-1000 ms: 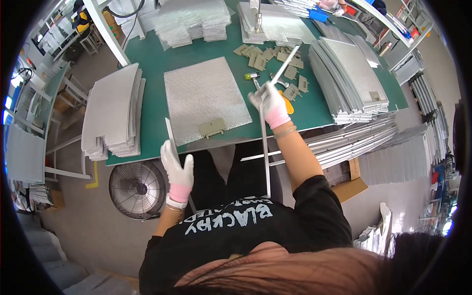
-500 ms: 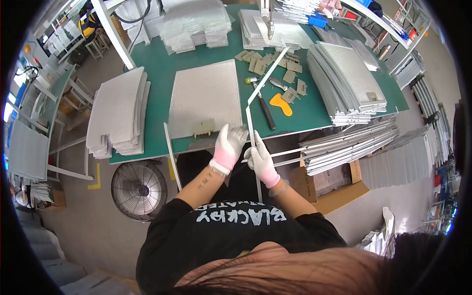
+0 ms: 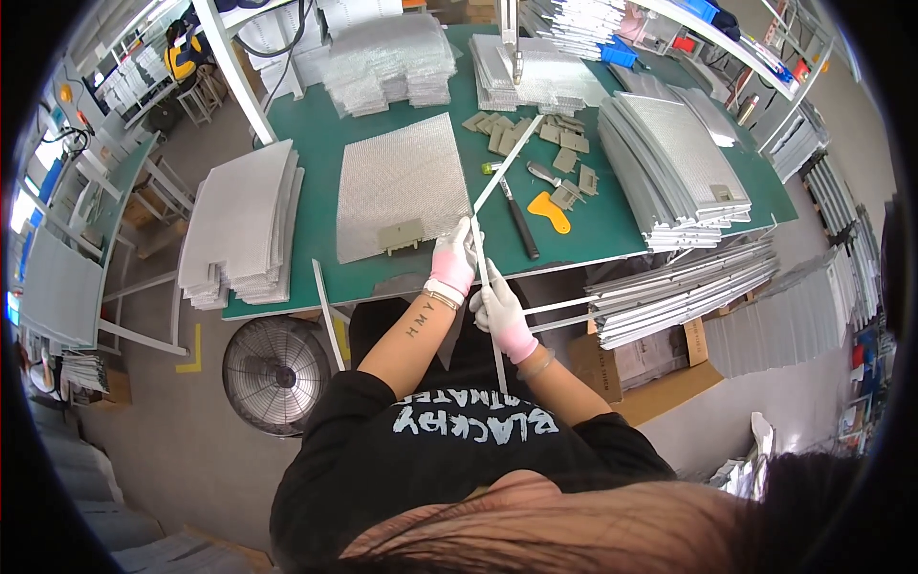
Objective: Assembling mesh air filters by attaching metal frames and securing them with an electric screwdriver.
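A long thin white frame strip [image 3: 488, 287] with a bend runs from beside my body up over the table. My right hand [image 3: 501, 314], in a white and pink glove, is closed around its lower length. My left hand [image 3: 453, 260], gloved alike, has its fingers closed at the near right corner of a silver mesh panel [image 3: 402, 177], right beside the strip's bend. Its fingertips partly hide that corner. A grey-green plastic clip [image 3: 401, 233] sits on the panel's near edge. Another white strip length [image 3: 327, 311] stands left of my left forearm; whether it joins the held one is hidden.
Right of the strip lie a hammer [image 3: 519, 228], a yellow scraper [image 3: 549, 212] and several loose clips [image 3: 567, 159]. Panel stacks stand at left [image 3: 239, 225] and right [image 3: 669, 158]. Strips [image 3: 684, 287] jut out below the table's right edge. A floor fan [image 3: 277, 376] stands at left.
My left hand has moved up from the table edge to the strip's bend, its fingers closing. The mesh panel has shifted away and turned slightly. My right hand keeps its hold on the strip.
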### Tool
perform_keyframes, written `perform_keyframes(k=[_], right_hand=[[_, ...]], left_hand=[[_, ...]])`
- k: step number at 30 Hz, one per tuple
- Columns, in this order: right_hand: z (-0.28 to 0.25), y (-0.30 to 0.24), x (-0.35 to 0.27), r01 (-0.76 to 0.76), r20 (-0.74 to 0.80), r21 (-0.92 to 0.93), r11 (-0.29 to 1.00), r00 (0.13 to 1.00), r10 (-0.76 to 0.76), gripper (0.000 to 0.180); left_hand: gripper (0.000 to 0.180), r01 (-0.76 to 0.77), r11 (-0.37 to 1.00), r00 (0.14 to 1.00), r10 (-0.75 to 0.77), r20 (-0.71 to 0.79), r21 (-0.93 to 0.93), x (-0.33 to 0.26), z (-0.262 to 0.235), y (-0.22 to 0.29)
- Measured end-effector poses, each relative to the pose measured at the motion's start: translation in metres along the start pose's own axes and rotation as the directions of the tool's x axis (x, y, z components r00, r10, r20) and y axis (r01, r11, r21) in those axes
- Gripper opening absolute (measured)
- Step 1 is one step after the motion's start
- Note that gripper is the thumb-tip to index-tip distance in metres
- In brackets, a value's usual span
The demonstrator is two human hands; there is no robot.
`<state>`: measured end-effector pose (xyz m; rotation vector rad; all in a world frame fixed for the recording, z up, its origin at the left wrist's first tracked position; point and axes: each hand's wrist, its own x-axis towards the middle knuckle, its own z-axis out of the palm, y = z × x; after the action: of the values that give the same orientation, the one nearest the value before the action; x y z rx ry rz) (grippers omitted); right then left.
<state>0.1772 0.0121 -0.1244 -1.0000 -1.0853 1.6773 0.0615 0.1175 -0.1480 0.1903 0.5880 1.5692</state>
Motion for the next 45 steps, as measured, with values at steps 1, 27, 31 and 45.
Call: perform_keyframes(k=[1, 27, 31, 45], right_hand=[[0.000, -0.001, 0.001, -0.014, -0.021, -0.001, 1.000, 1.000, 0.014, 0.055], [-0.025, -0.042, 0.117, -0.153, 0.213, -0.085, 0.985, 0.963, 0.168, 0.012], [-0.033, -0.056, 0.091, -0.062, 0.186, -0.105, 0.993, 0.979, 0.081, 0.014], [0.006, -0.133, -0.018, 0.357, 0.272, -0.083, 0.930, 0.906, -0.324, 0.008]], left_hand=[[0.017, 0.000, 1.000, 1.000, 0.000, 0.002, 0.000, -0.001, 0.001, -0.001], [0.050, -0.338, 0.624, 0.937, 0.158, 0.310, 0.704, -0.084, -0.110, 0.208], [0.065, -0.150, 0.854, 0.933, -0.045, 0.357, 0.499, -0.108, -0.081, 0.204], [0.037, -0.442, 0.673, 0.895, 0.374, 0.243, 0.593, -0.241, 0.005, 0.206]])
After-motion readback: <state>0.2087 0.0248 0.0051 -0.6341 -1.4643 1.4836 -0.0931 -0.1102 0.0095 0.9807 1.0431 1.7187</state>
